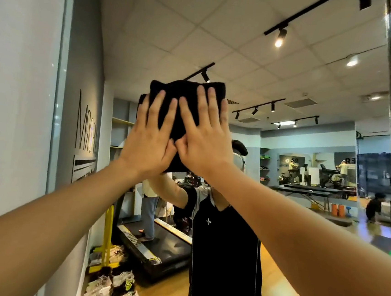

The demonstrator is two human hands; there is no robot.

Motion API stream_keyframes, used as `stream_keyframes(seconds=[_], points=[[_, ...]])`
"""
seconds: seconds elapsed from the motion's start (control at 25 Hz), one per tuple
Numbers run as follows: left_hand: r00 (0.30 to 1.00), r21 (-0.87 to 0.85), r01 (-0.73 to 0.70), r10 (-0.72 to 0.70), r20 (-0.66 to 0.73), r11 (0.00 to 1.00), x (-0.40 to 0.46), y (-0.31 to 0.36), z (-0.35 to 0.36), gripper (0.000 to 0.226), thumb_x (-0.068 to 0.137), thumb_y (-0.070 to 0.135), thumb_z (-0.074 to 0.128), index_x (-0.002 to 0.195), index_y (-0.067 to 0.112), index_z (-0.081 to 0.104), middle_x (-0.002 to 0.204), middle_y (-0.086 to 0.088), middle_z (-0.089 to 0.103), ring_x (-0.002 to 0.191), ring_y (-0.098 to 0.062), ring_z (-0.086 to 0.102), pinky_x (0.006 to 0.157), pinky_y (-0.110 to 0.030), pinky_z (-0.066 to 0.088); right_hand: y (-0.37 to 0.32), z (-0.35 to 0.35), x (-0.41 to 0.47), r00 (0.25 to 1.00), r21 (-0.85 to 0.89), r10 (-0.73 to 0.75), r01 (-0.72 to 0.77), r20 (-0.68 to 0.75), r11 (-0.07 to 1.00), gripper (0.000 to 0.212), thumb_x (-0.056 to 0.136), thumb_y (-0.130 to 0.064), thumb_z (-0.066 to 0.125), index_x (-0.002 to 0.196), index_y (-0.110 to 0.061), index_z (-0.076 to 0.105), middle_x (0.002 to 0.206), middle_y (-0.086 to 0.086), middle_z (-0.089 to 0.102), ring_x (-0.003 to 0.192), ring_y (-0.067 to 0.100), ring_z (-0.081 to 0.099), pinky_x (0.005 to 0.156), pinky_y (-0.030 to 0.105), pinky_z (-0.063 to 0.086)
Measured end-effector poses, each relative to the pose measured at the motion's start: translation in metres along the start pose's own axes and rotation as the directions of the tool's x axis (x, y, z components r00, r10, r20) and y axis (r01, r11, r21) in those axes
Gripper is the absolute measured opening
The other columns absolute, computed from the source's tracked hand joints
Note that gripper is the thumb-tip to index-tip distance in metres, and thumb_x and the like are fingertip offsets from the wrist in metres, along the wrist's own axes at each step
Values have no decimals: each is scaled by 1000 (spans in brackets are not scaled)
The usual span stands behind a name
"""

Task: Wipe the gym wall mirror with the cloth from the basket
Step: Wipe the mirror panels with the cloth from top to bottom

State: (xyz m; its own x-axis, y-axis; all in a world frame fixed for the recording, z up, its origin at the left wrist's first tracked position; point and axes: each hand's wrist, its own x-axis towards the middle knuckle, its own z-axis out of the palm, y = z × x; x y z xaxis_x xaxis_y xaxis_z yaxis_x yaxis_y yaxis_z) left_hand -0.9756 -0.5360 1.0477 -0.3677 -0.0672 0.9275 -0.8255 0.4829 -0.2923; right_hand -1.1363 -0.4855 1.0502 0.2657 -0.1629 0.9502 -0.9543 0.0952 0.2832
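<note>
Head view | left hand [148, 143] and right hand [205, 139], fingers straight, press black cloth [180, 122] flat on mirror [284, 156]

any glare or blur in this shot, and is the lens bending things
Head view: reflected ceiling spotlights flare in the mirror; the wide lens bows the mirror's seam at right and swells the forearms; the black cloth is a detailless dark patch under the left hand and right hand.

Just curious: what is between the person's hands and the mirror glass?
In the head view, a folded black cloth lies there, pressed flat by the left hand and right hand.
</note>
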Motion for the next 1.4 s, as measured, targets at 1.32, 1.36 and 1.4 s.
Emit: stream_keyframes(seconds=[1.32, 1.36, 1.4], points=[[963, -177, -204, 230, 140, 963, -106, 392, 68, 90, 91, 53, 46, 163, 10, 13, 168, -26, 5, 152, -54, 1, 118, -71, 11, 252, -78, -337, 983, -8, 75, -75, 170, 997, 77, 91, -30, 44, 162, -6, 26, 167, 33, 11, 156, 51, 5, 127, 62, 6], [959, -168, -216, 241, 149, 962, -115, 392, 70, 90, 91, 53, 46, 163, 10, 13, 168, -26, 5, 152, -54, 1, 118, -71, 12, 248, -77, -345, 982, -7, 79, -79, 173, 997, 78, 90, -30, 44, 162, -6, 27, 166, 34, 12, 156, 51, 6, 127, 62, 6], [955, -159, -228, 253, 156, 961, -121, 391, 71, 90, 91, 53, 46, 163, 10, 12, 168, -26, 4, 152, -54, 0, 118, -70, 12, 244, -76, -351, 982, -7, 81, -81, 171, 997, 78, 89, -30, 44, 162, -6, 28, 166, 34, 13, 155, 52, 7, 127, 62, 7]])
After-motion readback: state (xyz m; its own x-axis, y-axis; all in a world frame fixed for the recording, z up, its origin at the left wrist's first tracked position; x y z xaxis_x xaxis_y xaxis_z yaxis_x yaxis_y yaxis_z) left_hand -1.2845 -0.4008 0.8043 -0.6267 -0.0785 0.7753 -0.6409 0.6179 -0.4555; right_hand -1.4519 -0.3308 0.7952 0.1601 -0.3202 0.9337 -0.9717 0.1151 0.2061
